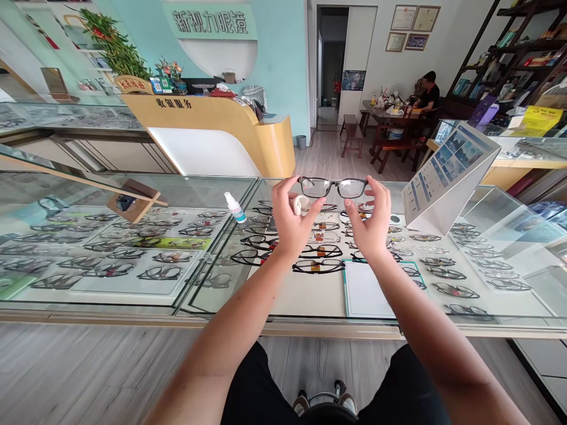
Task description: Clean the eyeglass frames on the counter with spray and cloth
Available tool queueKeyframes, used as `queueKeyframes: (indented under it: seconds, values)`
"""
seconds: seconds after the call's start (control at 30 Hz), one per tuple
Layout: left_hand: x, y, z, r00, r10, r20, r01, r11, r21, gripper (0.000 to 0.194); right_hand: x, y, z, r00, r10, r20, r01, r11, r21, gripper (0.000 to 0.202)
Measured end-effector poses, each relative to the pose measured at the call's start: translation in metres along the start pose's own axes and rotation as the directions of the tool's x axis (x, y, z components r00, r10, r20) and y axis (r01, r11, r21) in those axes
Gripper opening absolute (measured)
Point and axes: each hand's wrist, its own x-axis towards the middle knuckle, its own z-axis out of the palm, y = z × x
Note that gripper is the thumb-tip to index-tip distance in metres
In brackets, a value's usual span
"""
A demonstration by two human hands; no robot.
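Glass counter beneath the grip carries a spray bottle leftward; left hand and right hand pinch the lifted eyeglasses between them, cloth at the left palm, remaining lens work undeterminable.

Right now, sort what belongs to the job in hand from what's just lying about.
In the job:
- glasses, between left hand and right hand
- pale wad in left hand
- spray bottle, probably

Lying about:
- slanted display board
- wooden stand
- other eyeglasses

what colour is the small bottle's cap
The cap is white, on a white bottle, clearest in the head view.
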Motion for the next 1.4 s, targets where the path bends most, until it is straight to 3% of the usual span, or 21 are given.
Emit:
queueKeyframes:
  seconds: [0.2,0.53,0.67,0.93,1.4]
  values:
    - [0.000,-0.002,-0.002,0.998,0.061,0.013,-0.061,0.998,0.024,0.077,-0.006,0.001,0.007,0.984,0.132,0.123,-0.143,0.986,0.085,0.062]
    - [0.001,-0.001,-0.003,0.998,0.068,0.020,-0.068,0.997,0.029,0.075,-0.006,-0.002,0.006,0.984,0.136,0.112,-0.147,0.985,0.095,0.060]
    - [0.001,0.000,-0.002,1.000,0.017,0.023,-0.018,0.999,0.050,0.076,-0.006,-0.002,0.006,0.985,0.135,0.104,-0.145,0.985,0.097,0.060]
    - [-0.003,-0.004,0.004,0.978,-0.198,0.062,0.202,0.977,-0.068,0.077,-0.004,-0.006,0.004,0.996,0.075,0.052,-0.077,0.997,0.029,0.059]
    - [-0.004,-0.008,0.005,0.972,-0.226,0.057,0.230,0.970,-0.073,0.079,-0.002,-0.009,0.003,0.998,0.045,0.033,-0.046,0.998,0.039,0.057]
